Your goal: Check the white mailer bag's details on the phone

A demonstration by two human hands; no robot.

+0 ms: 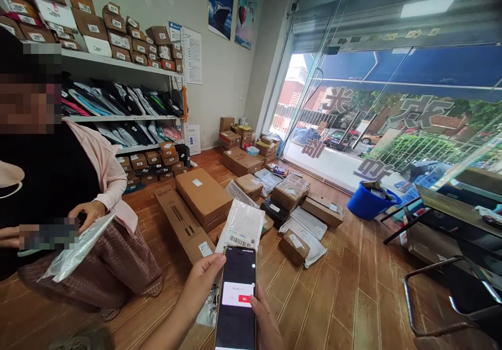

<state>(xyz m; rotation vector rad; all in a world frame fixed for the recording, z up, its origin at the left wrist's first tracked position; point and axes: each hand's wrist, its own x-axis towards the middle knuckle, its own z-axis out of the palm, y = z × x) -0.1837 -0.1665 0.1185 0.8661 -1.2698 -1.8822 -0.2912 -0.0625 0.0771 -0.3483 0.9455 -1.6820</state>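
A smartphone (236, 316) with a dark screen, a white pop-up and a red button is held upright at the bottom centre. My left hand (206, 277) has its fingers closed at the phone's upper left edge, near a white plastic parcel (243, 224) with a barcode label that shows behind the phone. Along the phone's right side lies my right hand (264, 318), its thumb at the red button. Part of a white bag with black print shows left of the phone, below my left hand.
A person in a pink overshirt (96, 151) stands at the left, holding a white bag (80, 250). Boxes (204, 195) and parcels cover the floor ahead. Packed shelves (121, 59) line the left wall. A blue bin (366, 203) and a metal chair (410, 303) stand at the right.
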